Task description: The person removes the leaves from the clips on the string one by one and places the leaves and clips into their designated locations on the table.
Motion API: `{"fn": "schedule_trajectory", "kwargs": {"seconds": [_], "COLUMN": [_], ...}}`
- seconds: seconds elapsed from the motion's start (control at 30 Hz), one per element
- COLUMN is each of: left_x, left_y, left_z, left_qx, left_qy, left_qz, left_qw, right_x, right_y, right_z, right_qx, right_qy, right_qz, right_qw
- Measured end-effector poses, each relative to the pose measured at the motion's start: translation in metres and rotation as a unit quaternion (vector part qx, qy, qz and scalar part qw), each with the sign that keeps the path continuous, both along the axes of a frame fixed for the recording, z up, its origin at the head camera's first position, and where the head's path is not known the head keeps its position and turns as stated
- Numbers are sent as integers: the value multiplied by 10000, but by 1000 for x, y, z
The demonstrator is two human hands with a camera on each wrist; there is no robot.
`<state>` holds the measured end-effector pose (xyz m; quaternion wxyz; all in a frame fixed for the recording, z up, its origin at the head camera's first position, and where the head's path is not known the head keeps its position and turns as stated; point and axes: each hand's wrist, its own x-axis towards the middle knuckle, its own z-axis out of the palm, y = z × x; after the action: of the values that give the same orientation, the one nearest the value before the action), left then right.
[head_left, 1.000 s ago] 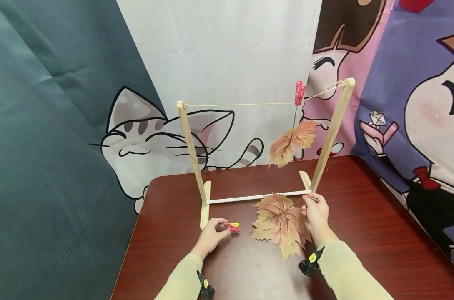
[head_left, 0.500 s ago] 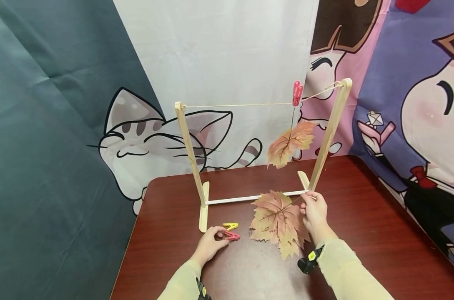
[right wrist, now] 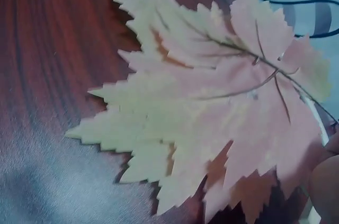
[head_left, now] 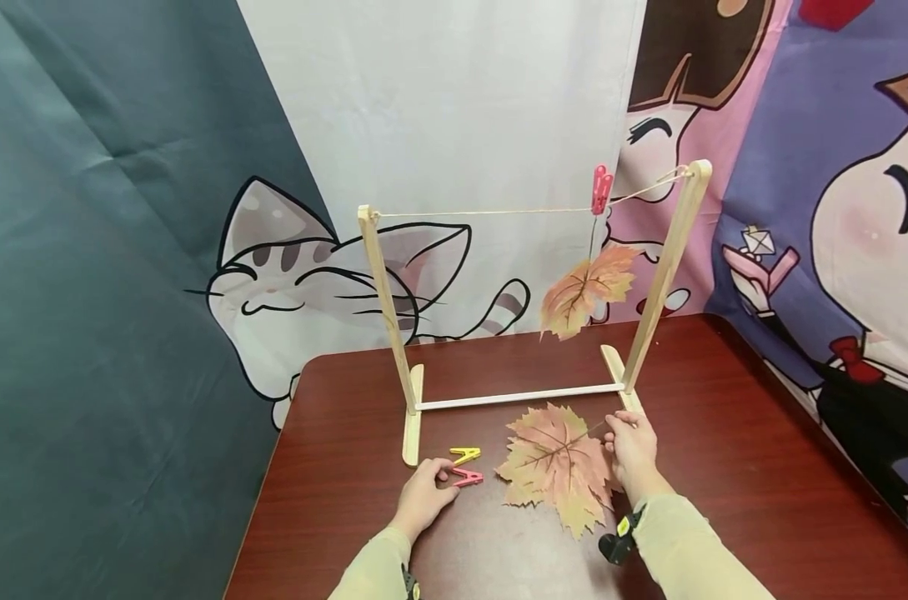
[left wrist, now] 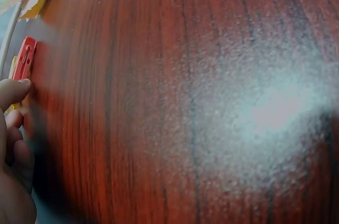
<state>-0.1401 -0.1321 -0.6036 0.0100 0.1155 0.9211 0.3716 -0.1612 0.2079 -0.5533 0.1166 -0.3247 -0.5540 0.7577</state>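
Observation:
My left hand [head_left: 423, 500] is low over the table, its thumb and index finger pinching the ends of a red clothespin [head_left: 469, 477]. Just beyond that lies a yellow clothespin [head_left: 465, 455], mostly hidden behind the red one in the left wrist view. On the right, my right hand [head_left: 634, 446] pinches the thin stem of an orange-pink artificial maple leaf [head_left: 559, 462]. The leaf spreads toward the left, close over the table; layered edges show in the right wrist view. Another maple leaf [head_left: 584, 292] hangs from a string, held by a red clothespin [head_left: 602, 190].
A wooden frame stands behind the hands, with a left post [head_left: 386, 308], a right post [head_left: 667, 275] and a white bottom bar [head_left: 521, 397]. The string [head_left: 484, 212] runs between the post tops. A cartoon-printed cloth [head_left: 454, 100] hangs behind the table [head_left: 333, 500].
The yellow clothespin now lies apart from the red one at my left fingers. My right hand has drawn the leaf toward me, away from the frame's bottom bar.

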Motion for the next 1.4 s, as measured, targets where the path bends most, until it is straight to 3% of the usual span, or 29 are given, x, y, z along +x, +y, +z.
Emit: {"fn": "schedule_trajectory", "kwargs": {"seconds": [0.2, 0.4, 0.77, 0.93, 1.2, 1.4], "left_x": [1, 2, 4, 1, -3, -13], "left_y": [4, 4, 7, 10, 7, 5], "left_z": [-2, -6, -8, -7, -2, 9], "left_qx": [-192, -125, -118, 100, 834, 892], "left_qy": [72, 145, 189, 190, -63, 6], "left_qz": [243, 525, 572, 549, 692, 789], "left_qw": [9995, 9984, 9981, 9983, 9941, 9929], "right_x": [3, 6, 10, 11, 12, 11], "right_y": [8, 12, 23, 29, 34, 40], "right_z": [-12, -14, -16, -15, -13, -5], "right_qx": [64, 39, -412, -233, -40, 93], "right_qy": [-118, -107, -221, -308, -202, -120], "right_qz": [24, 343, 893, 860, 1056, 1084], "right_qw": [9999, 9993, 9949, 9955, 9942, 9940]}}
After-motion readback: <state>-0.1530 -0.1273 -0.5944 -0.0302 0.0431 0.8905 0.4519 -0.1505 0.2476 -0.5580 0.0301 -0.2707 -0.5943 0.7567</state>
